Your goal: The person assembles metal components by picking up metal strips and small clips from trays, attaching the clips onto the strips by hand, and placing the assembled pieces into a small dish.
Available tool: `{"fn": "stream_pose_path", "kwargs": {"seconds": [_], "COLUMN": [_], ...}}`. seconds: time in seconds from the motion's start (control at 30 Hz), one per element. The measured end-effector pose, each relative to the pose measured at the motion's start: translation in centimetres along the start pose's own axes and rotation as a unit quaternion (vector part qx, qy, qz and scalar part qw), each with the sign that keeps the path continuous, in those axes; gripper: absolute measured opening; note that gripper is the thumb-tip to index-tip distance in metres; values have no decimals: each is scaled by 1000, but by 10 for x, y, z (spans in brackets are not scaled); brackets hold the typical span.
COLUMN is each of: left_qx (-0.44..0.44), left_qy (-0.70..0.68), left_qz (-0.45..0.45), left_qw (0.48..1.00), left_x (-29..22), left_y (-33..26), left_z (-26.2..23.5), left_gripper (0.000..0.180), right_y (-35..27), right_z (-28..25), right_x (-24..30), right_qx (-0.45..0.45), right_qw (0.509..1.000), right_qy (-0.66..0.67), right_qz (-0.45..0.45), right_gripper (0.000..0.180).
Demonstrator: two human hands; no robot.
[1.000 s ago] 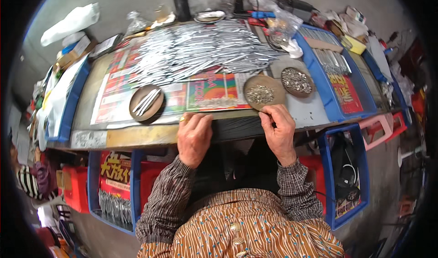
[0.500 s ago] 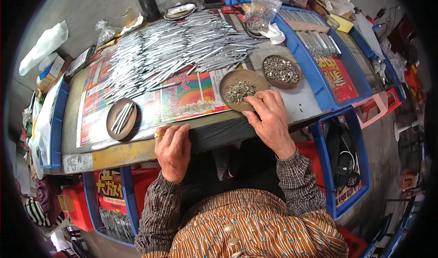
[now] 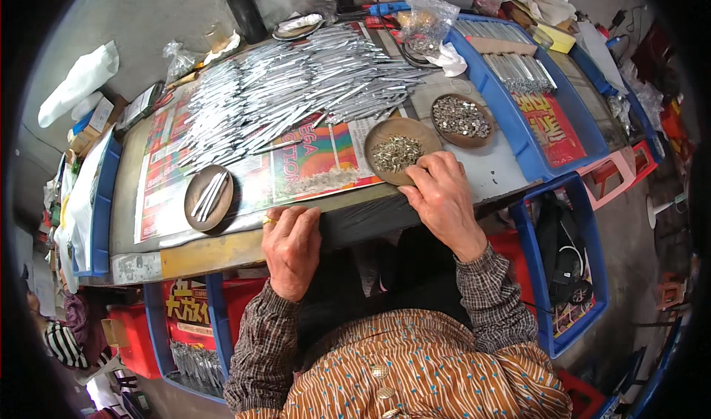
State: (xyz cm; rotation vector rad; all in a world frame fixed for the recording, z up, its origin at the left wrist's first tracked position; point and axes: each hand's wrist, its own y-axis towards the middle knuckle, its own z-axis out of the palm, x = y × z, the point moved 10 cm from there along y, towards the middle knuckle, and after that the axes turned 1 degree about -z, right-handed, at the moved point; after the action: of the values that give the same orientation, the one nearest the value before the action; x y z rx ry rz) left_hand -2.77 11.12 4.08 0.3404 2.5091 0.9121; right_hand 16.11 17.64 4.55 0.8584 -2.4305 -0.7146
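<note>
Right hand [image 3: 443,200]: fingers bent over brown dish [image 3: 379,133]; hold unclear
Left hand [image 3: 291,245]: half-curled, hold hidden
Brassy metal bits [image 3: 396,153]: likely light, hard, slippery; pinch mid-body

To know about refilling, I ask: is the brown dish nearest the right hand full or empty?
Partly filled: small metallic pieces lie heaped in the brown dish, with bare surface showing around them.

Fisheye view from the head, facing down and forward, hands [image 3: 291,250] and tabletop [image 3: 481,168] near
</note>
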Motion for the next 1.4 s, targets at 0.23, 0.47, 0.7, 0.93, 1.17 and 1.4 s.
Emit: {"fn": "stream_pose_path", "kwargs": {"seconds": [0.23,0.47,0.7,0.93,1.17,1.4], "left_qx": [68,53,112,100,48,63], "left_qy": [-38,58,135,143,18,-217], "left_qz": [-35,-12,3,35,34,-118], "left_qw": [996,997,985,984,998,967], "left_x": [16,63,89,91,87,40], "left_y": [22,68,86,83,80,61], "left_z": [-2,8,39,52,38,13], "left_gripper": [19,13,15,3,6,8], "right_y": [4,6,9,9,11,1], "right_z": [-2,-3,-1,0,4,-18], "right_x": [2,-1,0,-1,-2,2], "right_qx": [15,29,45,62,59,-52], "right_qw": [1000,998,997,996,995,987], "right_qy": [14,53,57,59,80,153], "right_qz": [-6,17,13,27,20,20], "right_gripper": [22,22,21,20,13,14]}}
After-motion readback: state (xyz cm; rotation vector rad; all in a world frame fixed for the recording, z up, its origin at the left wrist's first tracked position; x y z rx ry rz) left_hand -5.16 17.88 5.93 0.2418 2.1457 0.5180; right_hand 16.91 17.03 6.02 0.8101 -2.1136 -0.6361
